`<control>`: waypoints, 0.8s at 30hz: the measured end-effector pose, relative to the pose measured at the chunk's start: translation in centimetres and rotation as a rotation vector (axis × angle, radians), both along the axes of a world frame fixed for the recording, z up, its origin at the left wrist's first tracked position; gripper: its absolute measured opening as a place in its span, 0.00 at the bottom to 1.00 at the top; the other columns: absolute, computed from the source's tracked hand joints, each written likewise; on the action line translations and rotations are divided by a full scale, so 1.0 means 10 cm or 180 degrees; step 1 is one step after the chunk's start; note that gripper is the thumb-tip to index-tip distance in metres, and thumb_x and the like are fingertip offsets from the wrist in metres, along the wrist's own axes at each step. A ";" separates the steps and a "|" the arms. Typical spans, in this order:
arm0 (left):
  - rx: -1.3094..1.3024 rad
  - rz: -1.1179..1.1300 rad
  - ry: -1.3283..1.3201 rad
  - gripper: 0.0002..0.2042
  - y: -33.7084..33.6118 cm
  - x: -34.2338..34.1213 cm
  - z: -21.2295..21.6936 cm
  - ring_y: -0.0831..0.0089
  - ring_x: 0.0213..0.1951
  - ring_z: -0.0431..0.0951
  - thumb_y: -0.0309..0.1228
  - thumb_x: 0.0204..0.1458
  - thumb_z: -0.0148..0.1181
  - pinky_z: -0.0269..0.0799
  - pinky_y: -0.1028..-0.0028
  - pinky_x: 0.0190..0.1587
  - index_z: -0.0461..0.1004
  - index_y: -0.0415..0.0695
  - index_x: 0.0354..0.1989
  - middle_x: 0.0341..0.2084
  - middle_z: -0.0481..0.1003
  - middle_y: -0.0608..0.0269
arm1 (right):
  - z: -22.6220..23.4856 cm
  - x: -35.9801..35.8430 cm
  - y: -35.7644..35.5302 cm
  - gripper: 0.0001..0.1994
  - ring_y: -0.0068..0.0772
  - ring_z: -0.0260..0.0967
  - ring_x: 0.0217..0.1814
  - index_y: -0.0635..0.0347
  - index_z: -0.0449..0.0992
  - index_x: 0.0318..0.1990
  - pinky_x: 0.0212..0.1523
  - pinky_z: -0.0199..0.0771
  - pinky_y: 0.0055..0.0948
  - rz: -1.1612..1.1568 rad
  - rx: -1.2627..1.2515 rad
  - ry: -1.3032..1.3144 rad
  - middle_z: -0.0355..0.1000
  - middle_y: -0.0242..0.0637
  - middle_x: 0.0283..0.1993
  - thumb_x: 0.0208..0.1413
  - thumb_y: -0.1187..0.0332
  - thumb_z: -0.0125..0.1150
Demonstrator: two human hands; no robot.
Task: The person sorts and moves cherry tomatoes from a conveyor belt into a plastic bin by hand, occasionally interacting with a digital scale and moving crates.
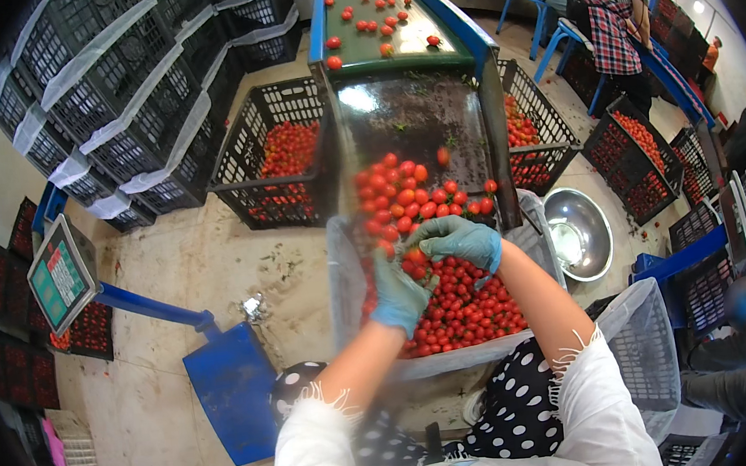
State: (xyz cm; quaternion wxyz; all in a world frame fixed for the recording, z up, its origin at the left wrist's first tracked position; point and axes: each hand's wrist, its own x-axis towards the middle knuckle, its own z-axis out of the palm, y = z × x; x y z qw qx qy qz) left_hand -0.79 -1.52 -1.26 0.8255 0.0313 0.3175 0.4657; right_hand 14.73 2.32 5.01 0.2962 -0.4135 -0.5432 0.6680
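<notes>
Left hand point(398, 291) and right hand point(462, 240) (both gloved) seemingly cup cherry tomatoes point(417, 262) over the lined crate point(455, 357).

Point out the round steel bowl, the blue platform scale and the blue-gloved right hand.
round steel bowl point(586, 214): head view, bare inner wall.
blue platform scale point(232, 392): head view, flat blue platform.
blue-gloved right hand point(462, 241): head view, back of the glove.

Glossy red tomatoes point(454, 301); thin rubbery blue gloves point(467, 238); shiny metal bowl point(600, 240); matt black plastic crates point(248, 168).

Red cherry tomatoes point(463, 300) heaped in tray
</notes>
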 end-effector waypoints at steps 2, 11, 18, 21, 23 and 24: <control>-0.0241 0.0087 -0.0058 0.36 0.01 0.04 0.00 0.58 0.59 0.57 0.66 0.48 0.40 0.48 0.51 0.61 0.58 0.58 0.62 0.60 0.59 0.66 | 0.00 -0.01 0.09 0.15 0.24 0.72 0.43 0.61 0.76 0.46 0.44 0.72 0.24 -0.0413 0.0758 -0.1046 0.76 0.38 0.43 0.53 0.64 0.61; -0.0277 0.0111 -0.0454 0.36 0.07 0.11 -0.02 0.61 0.65 0.53 0.65 0.51 0.38 0.46 0.48 0.63 0.54 0.57 0.65 0.64 0.54 0.66 | -0.29 -0.60 0.84 0.11 0.46 0.70 0.38 0.52 0.73 0.38 0.35 0.75 0.41 -0.1507 0.3100 -0.4176 0.66 0.44 0.40 0.45 0.64 0.61; -0.0118 0.0088 -0.0176 0.38 0.06 0.08 0.01 0.58 0.66 0.51 0.66 0.49 0.43 0.43 0.43 0.62 0.50 0.59 0.66 0.66 0.50 0.68 | -0.02 -0.56 0.62 0.14 0.49 0.67 0.36 0.56 0.69 0.39 0.37 0.71 0.42 -0.1508 0.2741 -0.3406 0.64 0.46 0.36 0.42 0.68 0.60; -0.0032 -0.0042 0.0105 0.39 0.02 -0.01 0.05 0.57 0.66 0.51 0.65 0.49 0.43 0.42 0.43 0.63 0.48 0.61 0.67 0.66 0.51 0.67 | 0.21 -0.33 0.48 0.14 0.50 0.64 0.36 0.59 0.67 0.38 0.39 0.67 0.43 -0.1996 0.4145 -0.2548 0.63 0.47 0.36 0.42 0.68 0.59; -0.0174 -0.0101 0.0266 0.40 0.00 -0.04 -0.01 0.56 0.66 0.51 0.66 0.47 0.45 0.42 0.44 0.63 0.47 0.62 0.67 0.66 0.51 0.68 | 0.77 -0.03 0.45 0.14 0.50 0.62 0.37 0.61 0.66 0.38 0.40 0.65 0.44 -0.2137 0.4981 -0.2153 0.62 0.48 0.37 0.43 0.68 0.59; 0.0057 -0.0259 0.0449 0.41 -0.06 0.02 0.15 0.54 0.66 0.51 0.67 0.46 0.46 0.40 0.43 0.63 0.47 0.62 0.67 0.66 0.52 0.68 | 0.83 0.29 0.61 0.14 0.52 0.62 0.39 0.61 0.66 0.37 0.40 0.65 0.46 -0.2989 0.4859 -0.2659 0.62 0.49 0.38 0.44 0.67 0.60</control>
